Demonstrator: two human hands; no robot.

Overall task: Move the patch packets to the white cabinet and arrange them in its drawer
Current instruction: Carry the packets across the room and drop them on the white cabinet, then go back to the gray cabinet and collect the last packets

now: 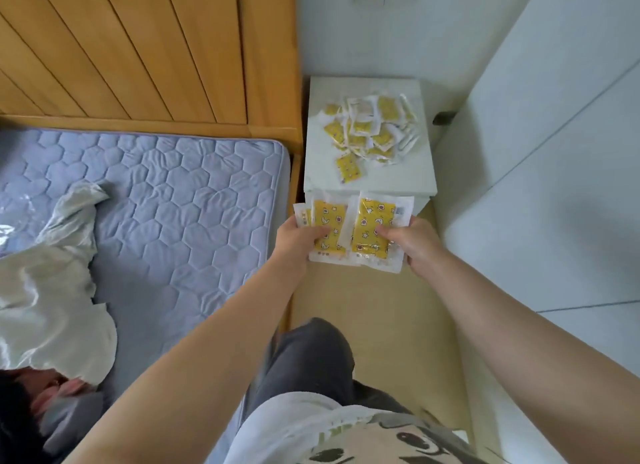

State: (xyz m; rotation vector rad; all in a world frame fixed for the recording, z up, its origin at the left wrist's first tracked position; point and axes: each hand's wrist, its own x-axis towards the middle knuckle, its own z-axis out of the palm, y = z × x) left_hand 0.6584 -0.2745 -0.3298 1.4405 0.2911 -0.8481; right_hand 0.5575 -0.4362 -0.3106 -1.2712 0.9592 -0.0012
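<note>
Left hand (300, 237) grips a fanned stack of patch packets (327, 228); right hand (410, 243) grips a second stack (375, 231). Both stacks are held just in front of the white cabinet (420, 172). A loose pile of packets (370, 131) lies on its top.

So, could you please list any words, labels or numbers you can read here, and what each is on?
None can be read.
Held packets: small dark print on the white edges, too blurred.
Pile of packets on the white cabinet: too small to read.
</note>
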